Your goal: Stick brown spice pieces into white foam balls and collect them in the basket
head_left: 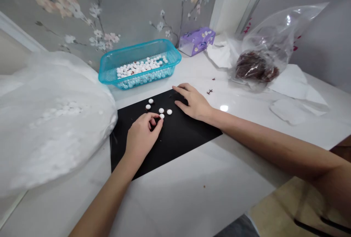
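Note:
A black mat lies on the white table under both hands. My left hand pinches a small white ball between thumb and forefinger, low over the mat. Close by lie a second white ball and a third white ball. Two more rest farther left, one white ball just behind another white ball. Bits of brown show beside some of them. My right hand rests at the mat's far right edge, fingers apart, holding nothing that I can see.
A blue plastic basket of white balls stands at the back. To the left bulges a large white bag of similar pieces. A clear bag of dark brown bits, a purple tissue pack and loose brown bits lie right.

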`<action>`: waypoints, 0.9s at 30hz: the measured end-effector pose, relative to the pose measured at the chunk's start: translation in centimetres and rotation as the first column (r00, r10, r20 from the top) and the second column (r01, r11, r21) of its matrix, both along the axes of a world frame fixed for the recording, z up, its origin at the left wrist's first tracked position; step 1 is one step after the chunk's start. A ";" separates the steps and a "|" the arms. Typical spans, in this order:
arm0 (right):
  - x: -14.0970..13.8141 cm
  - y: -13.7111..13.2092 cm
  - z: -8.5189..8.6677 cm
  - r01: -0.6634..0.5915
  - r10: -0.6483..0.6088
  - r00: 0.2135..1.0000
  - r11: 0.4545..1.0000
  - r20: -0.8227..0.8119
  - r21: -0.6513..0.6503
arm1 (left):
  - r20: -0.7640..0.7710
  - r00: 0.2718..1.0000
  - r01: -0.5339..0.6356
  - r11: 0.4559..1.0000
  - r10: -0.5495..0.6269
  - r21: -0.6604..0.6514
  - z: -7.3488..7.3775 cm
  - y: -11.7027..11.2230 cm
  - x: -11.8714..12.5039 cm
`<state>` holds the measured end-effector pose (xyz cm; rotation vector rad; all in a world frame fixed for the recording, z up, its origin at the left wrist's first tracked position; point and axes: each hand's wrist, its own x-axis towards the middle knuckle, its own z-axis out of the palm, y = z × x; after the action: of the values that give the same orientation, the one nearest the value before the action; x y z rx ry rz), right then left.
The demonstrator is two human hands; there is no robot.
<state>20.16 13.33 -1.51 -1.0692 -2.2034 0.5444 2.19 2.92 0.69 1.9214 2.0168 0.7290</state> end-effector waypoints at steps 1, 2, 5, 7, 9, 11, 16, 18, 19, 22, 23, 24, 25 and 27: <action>0.0 0.1 -0.1 0.000 0.000 1.000 1.000 0.002 -0.013 | -0.038 0.999 0.006 1.000 -0.006 0.000 0.0 0.0 -0.1; -0.1 0.2 -0.3 0.002 -0.002 1.000 1.000 -0.007 -0.025 | -0.059 0.998 0.009 1.000 -0.009 -0.002 0.1 0.0 -0.3; 0.0 0.5 -0.5 0.015 -0.018 0.998 0.999 -0.067 -0.047 | -0.055 0.998 0.005 1.000 -0.006 -0.003 0.7 0.1 -0.8; 0.1 0.5 -0.7 0.025 -0.030 0.995 0.998 -0.095 -0.055 | -0.047 0.999 -0.004 1.000 0.005 0.016 1.5 0.2 -1.2; 0.1 0.5 -0.7 0.048 -0.054 0.994 0.997 -0.097 -0.068 | -0.062 0.997 -0.036 0.997 0.040 0.063 2.7 0.2 -1.9; 0.0 0.4 -0.7 0.051 -0.055 0.995 0.997 -0.077 -0.060 | -0.144 0.982 -0.105 0.985 0.125 0.139 4.4 0.1 -2.9; -0.2 0.2 -0.5 -0.054 0.053 0.998 0.998 0.038 0.030 | -0.512 0.763 -0.296 0.917 0.396 0.268 7.4 -0.1 -7.0; -0.2 0.2 -0.5 -0.052 0.051 0.998 0.999 0.041 0.014 | -0.562 0.711 -0.414 0.898 0.422 0.151 7.6 0.1 -8.8; -0.2 0.2 -0.4 -0.042 0.042 0.999 0.999 0.030 0.003 | -0.565 0.724 -0.447 0.893 0.395 0.050 7.4 0.1 -9.6; -0.2 0.3 -0.5 -0.014 0.014 1.000 0.999 -0.009 -0.030 | -0.513 0.792 -0.447 0.887 0.331 -0.117 6.7 0.4 -11.2; -0.2 0.3 -0.6 -0.008 0.007 1.000 0.999 -0.023 -0.038 | -0.506 0.798 -0.443 0.888 0.328 -0.124 6.5 0.5 -11.5; -0.2 0.3 -0.6 -0.002 0.000 0.999 0.999 -0.039 -0.043 | -0.507 0.795 -0.449 0.885 0.333 -0.122 6.3 0.5 -11.6; -0.1 0.3 -0.7 0.007 -0.010 0.998 0.999 -0.057 -0.043 | -0.510 0.789 -0.459 0.880 0.341 -0.120 6.2 0.5 -11.7; 0.0 0.3 -0.8 0.034 -0.037 0.995 0.999 -0.094 -0.037 | -0.516 0.776 -0.483 0.868 0.362 -0.118 6.2 0.4 -11.5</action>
<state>20.12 13.64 -2.29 -1.0761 -2.0960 0.6077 -9.34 3.32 6.92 1.6179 2.7494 0.0498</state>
